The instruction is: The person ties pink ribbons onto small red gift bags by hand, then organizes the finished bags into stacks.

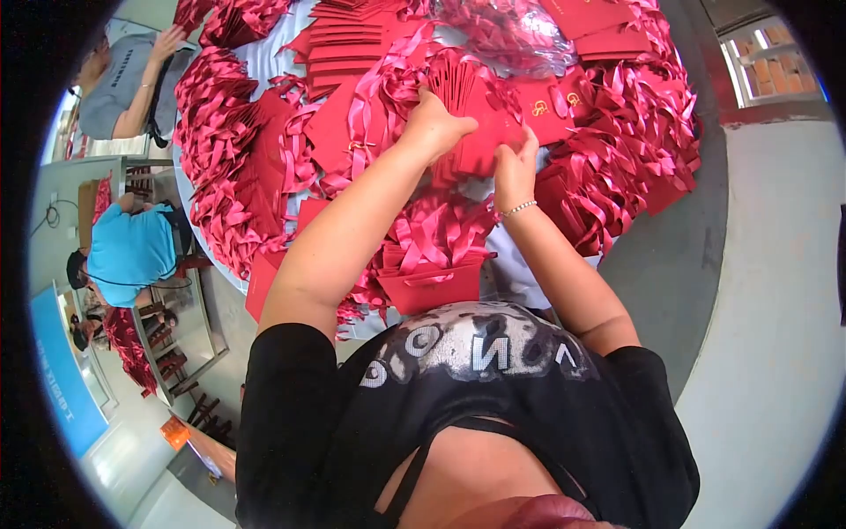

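Red paper gift bags with glossy ribbon handles cover the table in front of me. My left hand (436, 130) is closed at a fanned stack of red gift bags (452, 85), its thumb stretched to the right across them and its other fingers partly hidden. Just to the right and nearer my body, my right hand (515, 172), with a bracelet on its wrist, grips the lower edge of a red gift bag (483, 145) between thumb and fingers. Close to my chest stands another bundle of bags (432, 286) with pink-red ribbons on top.
Heaped ribbon-handled bags line the left (220, 167) and right (617, 176) of the round table. Clear plastic wrap (511, 35) lies at the back. One person in grey (123, 84) is at the upper left; another in a blue shirt (134, 251) bends farther off.
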Available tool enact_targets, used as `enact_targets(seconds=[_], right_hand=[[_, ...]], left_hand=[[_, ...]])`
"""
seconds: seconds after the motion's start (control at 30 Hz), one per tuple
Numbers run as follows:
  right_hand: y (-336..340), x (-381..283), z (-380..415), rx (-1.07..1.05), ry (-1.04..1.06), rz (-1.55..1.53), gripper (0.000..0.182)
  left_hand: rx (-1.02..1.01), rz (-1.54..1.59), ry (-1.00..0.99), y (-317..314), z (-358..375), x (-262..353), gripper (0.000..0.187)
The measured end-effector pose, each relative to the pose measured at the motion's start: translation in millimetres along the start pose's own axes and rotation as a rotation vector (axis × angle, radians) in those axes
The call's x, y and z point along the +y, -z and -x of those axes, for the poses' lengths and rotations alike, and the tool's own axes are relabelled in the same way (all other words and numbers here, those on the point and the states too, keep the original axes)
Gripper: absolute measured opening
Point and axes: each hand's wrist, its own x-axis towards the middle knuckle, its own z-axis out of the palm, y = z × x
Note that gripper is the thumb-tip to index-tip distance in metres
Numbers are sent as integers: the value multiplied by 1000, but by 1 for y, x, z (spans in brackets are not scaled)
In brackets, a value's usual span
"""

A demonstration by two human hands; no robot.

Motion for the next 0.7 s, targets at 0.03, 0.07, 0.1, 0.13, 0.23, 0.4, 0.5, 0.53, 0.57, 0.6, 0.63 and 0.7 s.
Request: enact_targets(seconds=[0.03, 0.07, 0.1, 0.13, 0.23, 0.4, 0.5, 0.53, 0.57, 0.6, 0.63, 0.7], right_hand=[[1, 7, -5, 112, -77, 59, 76], [2, 14, -8, 187, -106, 133, 74], [1, 16, -9, 262, -136, 208, 72], [0, 17, -9, 338, -167, 282, 70], [12, 23, -26, 328, -220, 238, 64], [9, 16, -43, 331, -174, 95, 46], [5, 12, -45, 354, -103, 152, 36], [9, 22, -53, 361, -115, 144, 35], [13, 31, -60, 367, -128, 136, 33], [11, 28, -58, 355, -89, 117, 32], [9, 20, -52, 342, -51, 101, 30], [8, 1, -44, 355, 135, 279, 28]], left_hand=[[-1, 20, -23, -1, -3, -4, 96], [-3, 40, -46, -3, -7, -8, 83], [-37, 95, -59, -1, -8, -9, 69], [-50, 109, -37, 0, -8, -10, 57], [-47, 72, 90, 10, 5, 10, 28], [-39, 133, 105, 21, 25, 36, 21], [-39, 164, 73, 19, 14, 14, 20], [-40, 171, 59, 21, 15, 16, 20], [-42, 177, 81, 24, 17, 17, 20], [-44, 182, 103, 29, 24, 27, 21], [-47, 189, 126, 32, 29, 33, 21], [-21, 228, 130, 34, 28, 34, 19]])
